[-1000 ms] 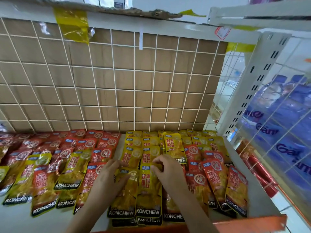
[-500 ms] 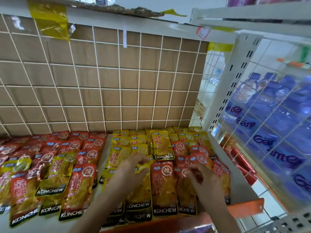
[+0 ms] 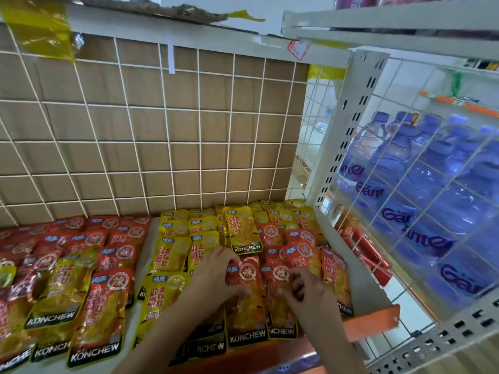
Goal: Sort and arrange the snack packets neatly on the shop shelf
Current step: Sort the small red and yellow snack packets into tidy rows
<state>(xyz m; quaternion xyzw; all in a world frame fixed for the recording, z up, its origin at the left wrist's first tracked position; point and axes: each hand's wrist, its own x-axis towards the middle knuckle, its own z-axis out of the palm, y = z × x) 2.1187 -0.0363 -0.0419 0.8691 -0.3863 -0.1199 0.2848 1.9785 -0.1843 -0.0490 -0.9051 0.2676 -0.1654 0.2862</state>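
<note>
Left hand (image 3: 213, 276) over red packet (image 3: 244, 309), grasp cannot be told, right hand (image 3: 307, 295) at its 3 o'clock, fingers curled on second red packet (image 3: 280, 273), pinch cannot be told, yellow packets (image 3: 162, 295) at 9 o'clock partly hidden under forearm.

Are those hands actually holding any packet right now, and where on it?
The left hand grips a red packet by its upper left edge; the right hand seems to pinch the neighbouring red packet near its top.

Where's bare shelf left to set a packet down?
A narrow bare strip between the left red packets and the yellow packets; another along the shelf's right edge. Elsewhere packets overlap, tightest under the left hand and right hand.
</note>
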